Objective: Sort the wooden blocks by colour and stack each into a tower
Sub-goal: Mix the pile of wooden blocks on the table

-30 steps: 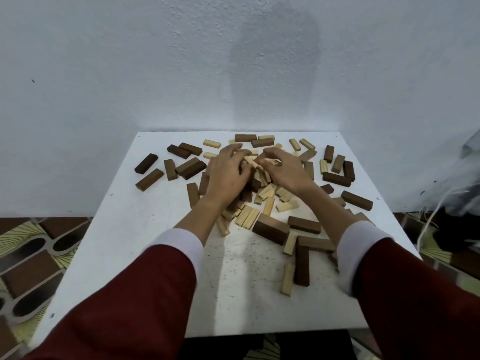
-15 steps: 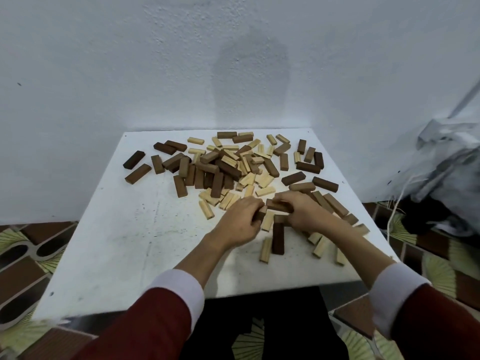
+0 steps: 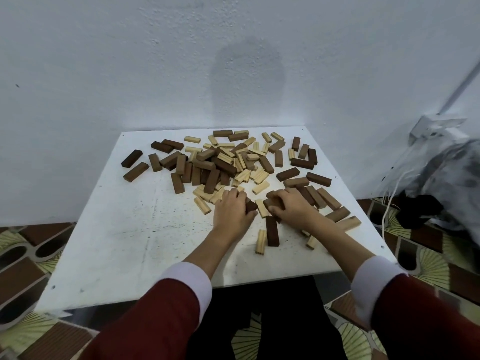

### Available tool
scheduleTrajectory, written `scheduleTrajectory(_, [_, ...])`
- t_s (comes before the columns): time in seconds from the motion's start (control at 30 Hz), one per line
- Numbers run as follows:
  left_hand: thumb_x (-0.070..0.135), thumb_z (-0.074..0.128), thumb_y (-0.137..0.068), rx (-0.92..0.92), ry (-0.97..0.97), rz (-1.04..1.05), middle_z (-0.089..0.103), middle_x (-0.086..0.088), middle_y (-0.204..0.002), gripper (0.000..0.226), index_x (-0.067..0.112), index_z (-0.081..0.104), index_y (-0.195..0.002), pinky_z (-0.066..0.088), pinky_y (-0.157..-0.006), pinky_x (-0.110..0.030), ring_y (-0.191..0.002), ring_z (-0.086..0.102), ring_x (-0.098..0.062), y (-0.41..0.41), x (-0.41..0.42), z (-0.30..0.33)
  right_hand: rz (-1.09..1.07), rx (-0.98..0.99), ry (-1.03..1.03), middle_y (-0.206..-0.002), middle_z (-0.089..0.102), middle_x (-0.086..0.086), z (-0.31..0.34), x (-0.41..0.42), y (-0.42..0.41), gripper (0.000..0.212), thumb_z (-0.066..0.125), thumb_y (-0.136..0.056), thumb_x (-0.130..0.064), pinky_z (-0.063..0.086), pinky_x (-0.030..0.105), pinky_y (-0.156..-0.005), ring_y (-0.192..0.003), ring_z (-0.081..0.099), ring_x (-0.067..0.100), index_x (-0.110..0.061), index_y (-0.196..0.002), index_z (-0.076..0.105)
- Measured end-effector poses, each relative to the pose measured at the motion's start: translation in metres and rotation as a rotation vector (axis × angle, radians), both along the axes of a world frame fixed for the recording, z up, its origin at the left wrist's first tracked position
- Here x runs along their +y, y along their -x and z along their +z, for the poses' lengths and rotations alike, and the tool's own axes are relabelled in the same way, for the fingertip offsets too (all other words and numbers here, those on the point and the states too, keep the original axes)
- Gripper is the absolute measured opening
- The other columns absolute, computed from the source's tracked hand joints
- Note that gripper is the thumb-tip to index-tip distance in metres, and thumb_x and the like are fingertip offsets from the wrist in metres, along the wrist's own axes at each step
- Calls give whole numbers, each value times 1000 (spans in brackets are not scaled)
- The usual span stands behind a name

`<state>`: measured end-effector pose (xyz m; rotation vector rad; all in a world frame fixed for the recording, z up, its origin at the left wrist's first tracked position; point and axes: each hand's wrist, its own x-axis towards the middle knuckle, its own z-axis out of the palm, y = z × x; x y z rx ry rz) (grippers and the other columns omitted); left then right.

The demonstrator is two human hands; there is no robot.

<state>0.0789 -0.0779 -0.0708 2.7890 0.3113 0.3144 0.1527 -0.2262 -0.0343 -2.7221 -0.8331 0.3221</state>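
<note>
Both grips hold dark blocks: left hand (image 3: 232, 209) on one (image 3: 251, 206), right hand (image 3: 292, 207) on another (image 3: 272, 202) lying crosswise, just apart.

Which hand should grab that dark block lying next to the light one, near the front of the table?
Probably the right hand: the dark block lies just below its grip. The left hand is further off, already holding a dark block.

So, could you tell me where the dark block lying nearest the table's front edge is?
In the head view the dark block lies right of centre, just below the right hand, with a pale block alongside its left.
</note>
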Motion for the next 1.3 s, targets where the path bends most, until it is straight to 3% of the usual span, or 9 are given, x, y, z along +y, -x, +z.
scheduleTrajectory(0.2, [50,49,-92,-17,72,125,47,-6,-125,47,12,52,-120,38,-92,-35,-117,38,-22,-8,-19,2,108,-42,16,-135,45,14,-7,-7,11,75,65,-82,-47,20,34,-108,-125,35,25,-7,-139,36])
scheduleTrajectory(0.43, [51,56,-87,25,139,221,43,-10,-131,59,8,45,-126,39,-93,-33,-122,35,-25,-22,-31,8,109,-13,-48,-137,43,13,-13,-9,11,66,68,-82,-38,22,33,-109,-128,33,24,-6,-134,42])
scheduleTrajectory(0.6, [43,63,-86,-12,214,183,45,-10,-126,48,9,49,-117,36,-91,-32,-117,36,-25,-21,-25,2,49,10,-78,-136,44,13,-17,-9,8,62,66,-85,-33,26,34,-107,-126,35,26,-6,-134,42])
scheduleTrajectory(0.73, [37,56,-92,-32,193,127,44,-6,-128,38,13,50,-121,34,-91,-33,-116,34,-23,-16,-20,-3,19,-3,-76,-139,41,15,-16,-6,14,57,59,-90,-36,22,33,-107,-129,32,28,-4,-135,42])
scheduleTrajectory(0.83, [33,46,-97,-54,167,91,44,-3,-131,32,17,48,-124,31,-92,-37,-118,33,-23,-10,-18,-8,-1,2,-107,-143,36,19,-21,-5,22,74,55,-85,-54,21,38,-108,-133,29,35,-2,-136,39])
scheduleTrajectory(0.93, [41,45,-95,-60,101,60,46,-1,-129,38,19,47,-125,33,-91,-35,-116,35,-21,-7,-16,-12,-16,-40,-80,-147,30,17,-28,-1,29,75,58,-83,-50,22,40,-108,-134,25,35,-5,-139,34])
scheduleTrajectory(1.0, [45,49,-92,-59,97,55,47,-1,-127,41,19,48,-123,34,-90,-34,-114,36,-20,-7,-14,-12,-43,-70,-111,-142,37,16,-30,2,29,69,60,-83,-42,25,39,-105,-130,31,34,-6,-137,38])
scheduleTrajectory(1.13, [41,50,-90,-68,82,48,50,-2,-123,41,17,51,-123,36,-89,-34,-111,37,-21,-6,-12,-12,-89,-92,-177,-115,58,14,-35,6,27,77,41,-65,-53,36,40,-92,-108,50,34,-4,-123,53])
scheduleTrajectory(1.3, [39,46,-91,-72,-14,-4,51,-2,-126,42,18,50,-127,35,-88,-34,-113,38,-21,0,-7,-16,-187,-95,-304,-95,61,18,-35,9,25,79,42,-56,-55,42,44,-85,-93,53,36,2,-106,61])
